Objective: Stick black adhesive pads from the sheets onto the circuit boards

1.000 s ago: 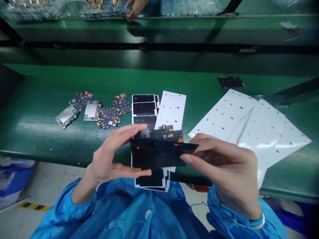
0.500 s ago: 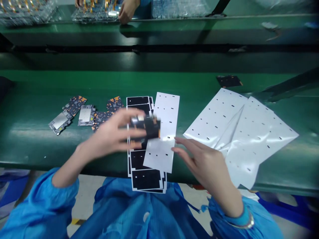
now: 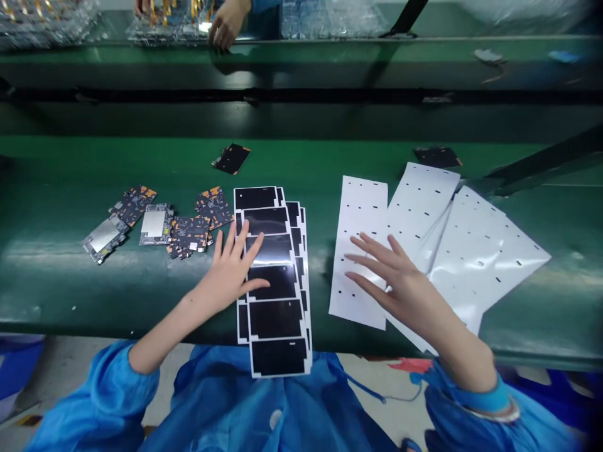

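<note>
Desk [image 3: 141, 295]: smooth, semi-gloss. By its near edge: black labels [image 3: 274, 320], glossy; white sheets [image 3: 490, 251], smooth, shiny. Metal plates [image 3: 103, 235]: satin.

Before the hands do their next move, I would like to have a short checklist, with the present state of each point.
1. Left hand grips nothing: ok, spread at the black sheets.
2. Right hand grips nothing: ok, spread over the white sheets.
3. Right hand touches the white sheets: cannot tell.
4. Black sheets squared up: not ok, edges are offset.
5. Left-side boards separated: not ok, some overlap.
6. Back-left board apart from black sheets: ok.
</note>
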Demonstrator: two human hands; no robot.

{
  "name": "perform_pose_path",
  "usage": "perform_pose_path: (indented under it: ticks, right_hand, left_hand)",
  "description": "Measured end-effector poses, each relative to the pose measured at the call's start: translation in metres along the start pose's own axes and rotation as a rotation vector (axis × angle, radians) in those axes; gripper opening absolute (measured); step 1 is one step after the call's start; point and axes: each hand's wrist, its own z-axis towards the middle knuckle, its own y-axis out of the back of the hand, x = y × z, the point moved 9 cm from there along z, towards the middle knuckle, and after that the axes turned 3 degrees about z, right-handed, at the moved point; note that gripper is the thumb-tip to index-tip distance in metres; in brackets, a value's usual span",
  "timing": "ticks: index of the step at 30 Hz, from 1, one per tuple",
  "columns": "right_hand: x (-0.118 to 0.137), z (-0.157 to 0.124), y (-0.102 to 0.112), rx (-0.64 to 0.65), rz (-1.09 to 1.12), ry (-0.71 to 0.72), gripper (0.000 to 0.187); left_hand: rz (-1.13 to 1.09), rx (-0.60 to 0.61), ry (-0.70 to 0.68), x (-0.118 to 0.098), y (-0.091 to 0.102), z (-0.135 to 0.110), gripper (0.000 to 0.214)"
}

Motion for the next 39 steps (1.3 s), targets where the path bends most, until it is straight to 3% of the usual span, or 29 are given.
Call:
perform_pose_path:
  ticks: [2,6,7,10,16,18,23,26,29,31,35,39]
  right_hand:
    - [0.016,0.037,-0.005,-0.026,0.021,0.075,0.045]
    - [0.031,0.110,-0.059,0.169,0.143,0.111,0.090]
    - [0.030,0.122,-0.071,0.200,0.165,0.099,0.094]
    - [0.025,0.140,-0.086,0.178,0.184,0.100,0.079]
    - [0.027,0.131,-0.079,0.070,0.203,0.115,0.043]
    - [0.031,0.127,-0.070,0.031,0.218,0.120,0.041]
    - [0.060,0.112,-0.027,-0.117,0.208,0.216,0.051]
    - [0.085,0.101,0.000,-0.237,0.048,0.264,0.041]
    - [0.119,0.089,0.014,-0.305,-0.071,0.436,0.022]
    - [0.133,0.084,0.018,-0.309,-0.089,0.534,0.020]
    - [0.143,0.081,0.020,-0.296,-0.107,0.626,0.018]
    - [0.144,0.078,0.017,-0.292,-0.190,0.656,0.021]
  left_hand:
    - [-0.028,-0.038,-0.020,-0.010,-0.005,-0.005,0.088]
    - [-0.078,-0.100,-0.038,-0.015,-0.003,-0.014,0.094]
    - [-0.091,-0.111,-0.030,-0.013,-0.002,-0.016,0.097]
    - [-0.125,-0.179,0.044,-0.002,0.001,-0.017,0.103]
    - [-0.236,-0.316,0.178,0.020,0.011,-0.008,0.096]
    - [-0.336,-0.361,0.224,0.024,0.020,-0.005,0.087]
    - [-0.972,-0.471,0.289,0.021,0.036,-0.007,0.027]
    - [-1.260,-0.559,0.351,0.015,0.036,-0.014,0.020]
    - [-1.231,-0.635,0.318,0.005,0.045,-0.019,0.014]
    - [-1.142,-0.678,0.264,-0.002,0.055,-0.022,0.010]
    - [-0.978,-0.729,0.154,-0.013,0.076,-0.024,0.005]
    - [-0.903,-0.683,0.115,-0.021,0.080,-0.022,0.011]
